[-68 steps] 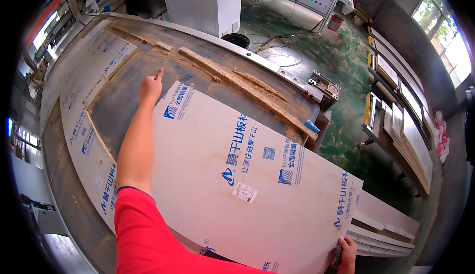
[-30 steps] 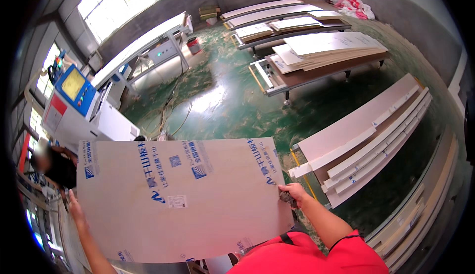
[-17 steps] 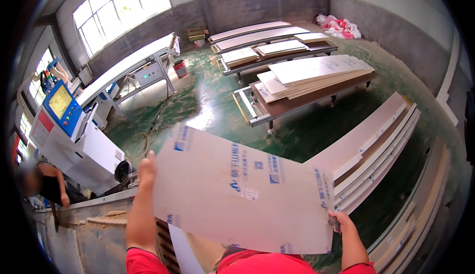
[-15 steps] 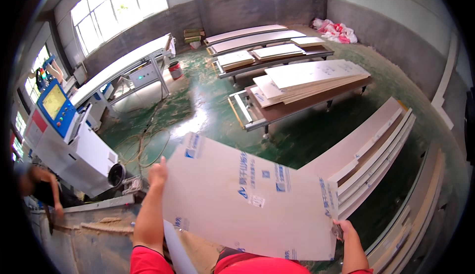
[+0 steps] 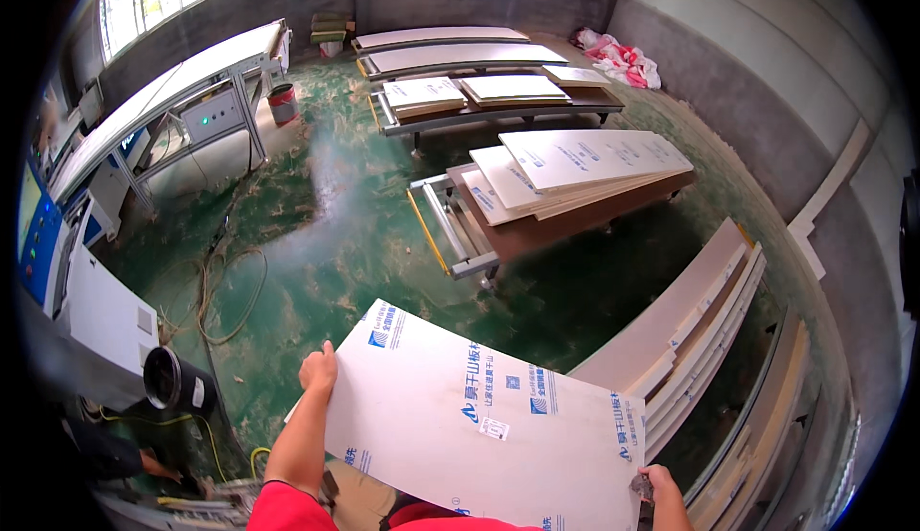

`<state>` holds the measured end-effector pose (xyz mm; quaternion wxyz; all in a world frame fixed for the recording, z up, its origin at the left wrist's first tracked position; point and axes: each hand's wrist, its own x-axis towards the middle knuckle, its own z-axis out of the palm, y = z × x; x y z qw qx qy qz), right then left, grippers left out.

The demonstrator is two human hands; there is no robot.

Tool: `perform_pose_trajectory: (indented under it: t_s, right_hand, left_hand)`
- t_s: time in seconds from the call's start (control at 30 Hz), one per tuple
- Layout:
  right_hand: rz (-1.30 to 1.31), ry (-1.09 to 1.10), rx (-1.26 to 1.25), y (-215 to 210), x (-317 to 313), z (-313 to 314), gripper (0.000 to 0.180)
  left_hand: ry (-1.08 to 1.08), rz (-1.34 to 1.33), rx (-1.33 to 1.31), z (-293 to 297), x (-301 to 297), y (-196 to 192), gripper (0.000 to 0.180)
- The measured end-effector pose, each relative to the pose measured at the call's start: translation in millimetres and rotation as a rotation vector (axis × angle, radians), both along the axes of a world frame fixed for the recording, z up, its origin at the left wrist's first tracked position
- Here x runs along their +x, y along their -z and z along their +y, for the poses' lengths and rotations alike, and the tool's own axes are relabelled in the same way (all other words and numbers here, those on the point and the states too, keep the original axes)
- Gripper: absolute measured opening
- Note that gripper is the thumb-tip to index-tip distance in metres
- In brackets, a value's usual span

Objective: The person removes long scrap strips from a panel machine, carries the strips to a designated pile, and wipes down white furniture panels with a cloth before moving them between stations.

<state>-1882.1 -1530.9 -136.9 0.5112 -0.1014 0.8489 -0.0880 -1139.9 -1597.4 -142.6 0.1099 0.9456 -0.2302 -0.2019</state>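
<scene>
Before my body I carry a large pale board (image 5: 479,406) printed with blue marks and a small white label. My left hand (image 5: 319,368) is closed round its left edge, near the far corner. At the lower right edge my right hand (image 5: 659,485) grips the board too. A small dark grey thing (image 5: 640,486) shows at the right fingertips; its kind I cannot make out. The board is held out almost flat, and its near edge lies close to my red clothing.
Ahead stands a low roller table (image 5: 575,215) stacked with boards. More boards (image 5: 690,330) lean in a row at the right. On the left are a white machine cabinet (image 5: 105,315), a black cylinder (image 5: 172,382) and a looped hose (image 5: 235,325) on the green floor. Another person's hand (image 5: 161,467) shows lower left.
My view has shifted, so the machines and tables appear farther left and the tables higher. The board stays in both hands and sits a little lower in the picture.
</scene>
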Motion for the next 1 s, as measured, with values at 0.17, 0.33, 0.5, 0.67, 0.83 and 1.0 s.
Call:
perform_pose_trajectory:
  t_s: [0.17, 0.33, 0.5, 0.67, 0.83, 1.0]
  right_hand:
    - [-0.024, -0.085, -0.095, 5, 96, -97, 0.022]
    - [-0.175, -0.099, -0.202, 20, 204, -228, 0.021]
    - [-0.302, -0.35, -0.243, 32, 335, -381, 0.023]
    - [-0.394, -0.57, -0.28, -9, 481, -535, 0.02]
    - [-0.382, -0.79, -0.291, -53, 585, -663, 0.018]
    - [-0.331, -0.786, -0.266, -68, 657, -750, 0.022]
  left_hand:
    - [-0.051, -0.075, -0.08, -37, 105, -29, 0.068]
    - [-0.217, -0.134, -0.192, -46, 204, -49, 0.07]
    - [-0.381, -0.235, -0.148, -31, 299, -63, 0.072]
    - [-0.587, -0.267, -0.269, -34, 361, -97, 0.076]
    - [-0.751, -0.119, -0.657, -37, 428, -65, 0.074]
    - [-0.856, -0.033, -0.672, -118, 467, -49, 0.074]
